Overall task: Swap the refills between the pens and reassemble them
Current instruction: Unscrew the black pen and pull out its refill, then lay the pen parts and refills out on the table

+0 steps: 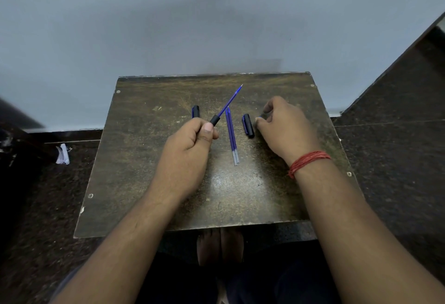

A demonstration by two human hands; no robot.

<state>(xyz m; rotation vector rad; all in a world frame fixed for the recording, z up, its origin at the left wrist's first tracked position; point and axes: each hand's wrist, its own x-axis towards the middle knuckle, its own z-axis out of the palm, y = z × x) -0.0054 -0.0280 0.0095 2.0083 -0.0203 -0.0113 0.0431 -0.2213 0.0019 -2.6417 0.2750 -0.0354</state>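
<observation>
At centre frame, a person's left hand (190, 143) clenches a black-gripped pen body with a thin blue plastic refill (227, 106) jutting toward the upper right. Two loose blue refills (231, 135) lie side by side on the worn brown tabletop (144, 159). The right hand (284, 126) pinches something small and blue beside a black cap (248, 126). The refills look light, slender and bendable, best held near the tip.

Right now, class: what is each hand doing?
Left hand: closed on a pen barrel with refill.
Right hand: curled on the table; contents cannot be told.
</observation>
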